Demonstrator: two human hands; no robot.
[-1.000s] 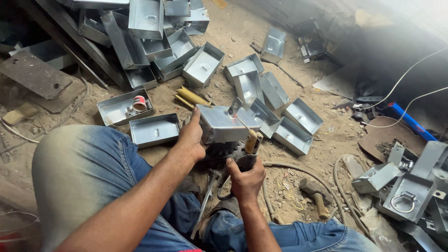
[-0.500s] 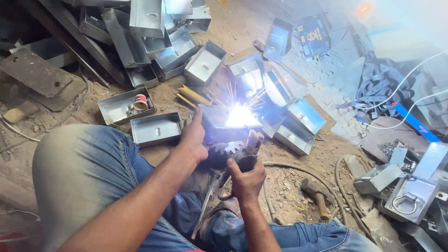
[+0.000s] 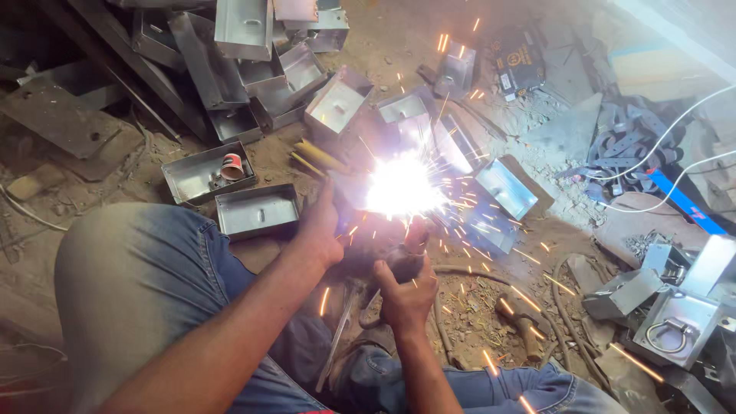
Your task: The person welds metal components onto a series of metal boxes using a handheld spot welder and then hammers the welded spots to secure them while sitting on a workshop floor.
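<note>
L hand (image 3: 322,230) fingers curled round the edge of a grey metal box (image 3: 349,195), mostly lost in white glare w/ sparks flying. R hand (image 3: 405,295) fingers closed on a dark welding holder (image 3: 399,264), tip at the box. Box sat over the dirt floor (image 3: 537,253), between more open metal boxes (image 3: 257,211).

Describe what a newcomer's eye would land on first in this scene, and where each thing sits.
A blinding white welding flash bursts at centre, throwing orange sparks over the dirt floor. The left hand sits just left of it, while the right hand grips a dark welding holder below. Open grey sheet-metal boxes lie scattered around.
</note>
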